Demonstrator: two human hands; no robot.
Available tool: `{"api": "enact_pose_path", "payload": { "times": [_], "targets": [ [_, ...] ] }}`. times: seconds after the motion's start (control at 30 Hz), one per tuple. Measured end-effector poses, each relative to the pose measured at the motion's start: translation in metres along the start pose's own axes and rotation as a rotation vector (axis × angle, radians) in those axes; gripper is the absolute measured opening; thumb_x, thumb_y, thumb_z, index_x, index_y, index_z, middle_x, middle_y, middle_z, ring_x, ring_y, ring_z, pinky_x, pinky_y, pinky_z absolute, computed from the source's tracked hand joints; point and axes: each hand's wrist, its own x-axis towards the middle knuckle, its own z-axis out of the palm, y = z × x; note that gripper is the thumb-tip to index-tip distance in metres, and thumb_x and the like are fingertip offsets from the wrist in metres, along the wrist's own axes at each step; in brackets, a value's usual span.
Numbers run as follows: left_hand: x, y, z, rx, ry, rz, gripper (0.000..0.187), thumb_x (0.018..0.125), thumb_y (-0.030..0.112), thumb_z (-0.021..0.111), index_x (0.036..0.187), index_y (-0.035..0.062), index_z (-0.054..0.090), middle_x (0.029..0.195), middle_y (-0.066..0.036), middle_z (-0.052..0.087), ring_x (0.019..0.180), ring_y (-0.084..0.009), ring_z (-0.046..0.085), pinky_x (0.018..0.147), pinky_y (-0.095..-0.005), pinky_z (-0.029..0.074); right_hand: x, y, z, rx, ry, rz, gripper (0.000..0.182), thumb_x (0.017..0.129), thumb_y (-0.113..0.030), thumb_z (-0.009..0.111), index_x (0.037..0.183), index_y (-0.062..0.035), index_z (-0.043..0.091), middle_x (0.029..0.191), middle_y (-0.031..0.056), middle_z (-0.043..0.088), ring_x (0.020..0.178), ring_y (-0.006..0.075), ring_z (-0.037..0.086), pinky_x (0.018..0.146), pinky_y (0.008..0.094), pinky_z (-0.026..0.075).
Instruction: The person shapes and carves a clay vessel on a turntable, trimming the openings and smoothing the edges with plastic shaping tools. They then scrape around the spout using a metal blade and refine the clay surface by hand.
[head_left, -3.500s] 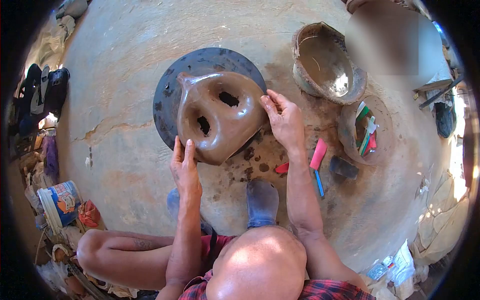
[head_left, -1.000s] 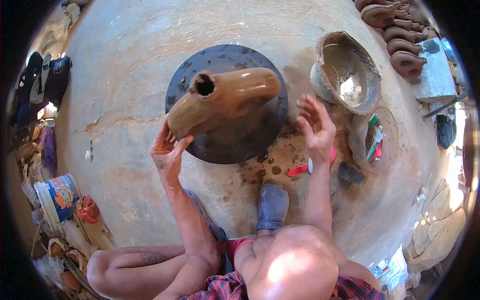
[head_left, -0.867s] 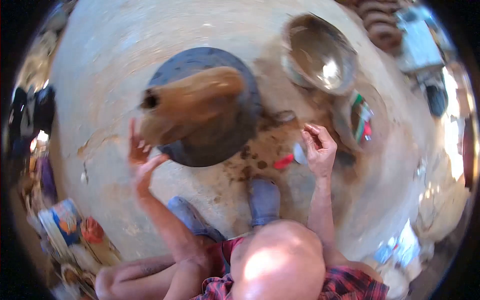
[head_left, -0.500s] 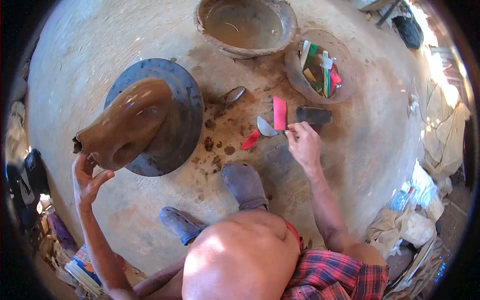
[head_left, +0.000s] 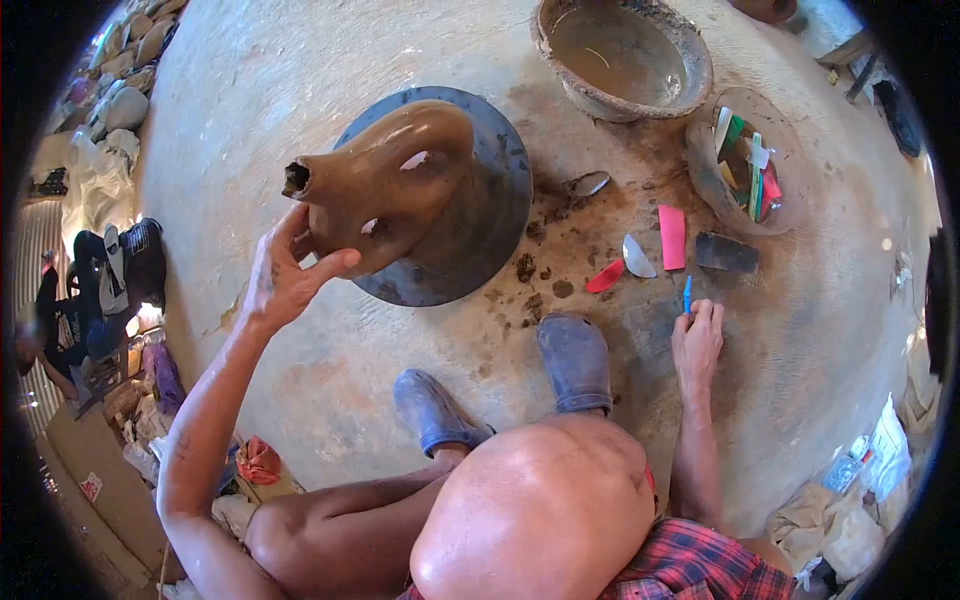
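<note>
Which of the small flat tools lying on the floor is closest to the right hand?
The thin blue tool, at the right hand's fingertips; the others lie farther up.

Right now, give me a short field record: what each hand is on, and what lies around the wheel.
left hand: tilts the wet clay vessel on the dark turntable disc
right hand: fingertips on a blue-handled tool on the floor
beside it: pink card, white scraper, red scraper, dark block
behind: water basin, tool bowl

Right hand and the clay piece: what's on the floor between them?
Head view: a red scraper, a white scraper, clay crumbs, then the dark wheel disc.
</note>
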Motion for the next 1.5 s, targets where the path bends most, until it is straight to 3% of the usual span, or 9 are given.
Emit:
{"api": "enact_pose_path", "payload": {
  "times": [0.17,0.23,0.3,0.37,0.47,0.73,1.0,1.23,1.5],
  "targets": [
    [0.009,0.036,0.018,-0.073,0.062,0.159,0.087,0.084,0.018,0.092,0.155,-0.0001,0.046,0.140,-0.014,0.065,0.125,-0.0224,0.064,0.108,-0.0387,0.051,0.019,-0.097,-0.020,0.458,0.019,-0.153,0.016,0.091,-0.007,0.063,0.107,-0.0057,0.061,0.083,0.0202,0.065,0.074,0.0410,0.068,0.068,0.0534,0.052],
    [0.011,0.043,0.030,-0.077,0.104,0.139,0.081,0.084,0.017,0.091,0.152,-0.0003,0.050,0.136,-0.013,0.067,0.120,-0.0213,0.066,0.105,-0.0377,0.053,0.035,-0.158,-0.024,0.542,-0.139,-0.285,0.018,0.089,-0.005,0.065,0.106,-0.0048,0.061,0.089,0.0200,0.066,0.079,0.0381,0.069,0.071,0.0513,0.054],
    [0.014,0.041,0.029,-0.032,0.162,0.086,0.062,0.086,0.015,0.090,0.139,-0.0018,0.062,0.122,-0.012,0.074,0.107,-0.0179,0.071,0.096,-0.0347,0.058,0.057,-0.205,-0.009,0.595,-0.047,-0.634,0.023,0.088,-0.004,0.066,0.111,-0.0049,0.063,0.094,0.0180,0.066,0.087,0.0340,0.070,0.075,0.0482,0.057],
    [0.014,0.039,0.028,-0.013,0.160,0.070,0.059,0.086,0.016,0.090,0.135,-0.0023,0.064,0.121,-0.012,0.075,0.106,-0.0178,0.071,0.096,-0.0348,0.058,0.074,-0.240,0.006,0.493,0.027,-0.837,0.028,0.090,-0.005,0.065,0.117,-0.0058,0.069,0.099,0.0144,0.066,0.095,0.0313,0.069,0.079,0.0462,0.059],
    [0.014,0.042,0.032,-0.037,0.171,0.062,0.055,0.086,0.017,0.090,0.132,-0.0033,0.066,0.120,-0.013,0.075,0.105,-0.0176,0.072,0.096,-0.0350,0.058,0.094,-0.270,0.028,0.368,0.053,-0.937,0.031,0.093,-0.008,0.063,0.123,-0.0081,0.074,0.100,0.0116,0.066,0.097,0.0306,0.068,0.078,0.0439,0.060],
    [0.014,0.042,0.033,-0.046,0.188,0.067,0.057,0.085,0.017,0.090,0.132,-0.0033,0.065,0.121,-0.013,0.075,0.106,-0.0179,0.072,0.096,-0.0349,0.058,0.107,-0.298,0.039,0.266,0.213,-1.032,0.025,0.095,-0.012,0.063,0.115,-0.0062,0.077,0.099,0.0102,0.067,0.095,0.0272,0.069,0.069,0.0393,0.061],
    [0.014,0.039,0.031,-0.053,0.167,0.077,0.055,0.086,0.017,0.090,0.132,-0.0011,0.066,0.118,-0.012,0.076,0.104,-0.0169,0.071,0.095,-0.0352,0.058,0.100,-0.311,0.037,0.237,0.104,-0.971,0.016,0.090,-0.014,0.065,0.096,-0.0051,0.076,0.099,0.0124,0.070,0.090,0.0298,0.072,0.067,0.0426,0.061],
    [0.014,0.039,0.027,-0.064,0.149,0.061,0.051,0.087,0.016,0.089,0.130,-0.0012,0.067,0.117,-0.012,0.076,0.104,-0.0170,0.071,0.094,-0.0350,0.058,0.111,-0.311,0.038,0.375,-0.078,-0.884,0.015,0.086,-0.017,0.066,0.089,-0.0090,0.078,0.093,0.0150,0.072,0.087,0.0357,0.075,0.072,0.0492,0.061],
    [0.014,0.041,0.026,-0.082,0.093,0.105,0.078,0.091,0.008,0.084,0.158,0.0030,0.045,0.129,-0.011,0.072,0.112,-0.0180,0.070,0.100,-0.0361,0.057,0.107,-0.306,0.048,0.576,-0.207,-0.774,0.018,0.090,-0.023,0.067,0.092,-0.0104,0.080,0.098,0.0134,0.074,0.089,0.0392,0.073,0.078,0.0518,0.060]
  ]
}}
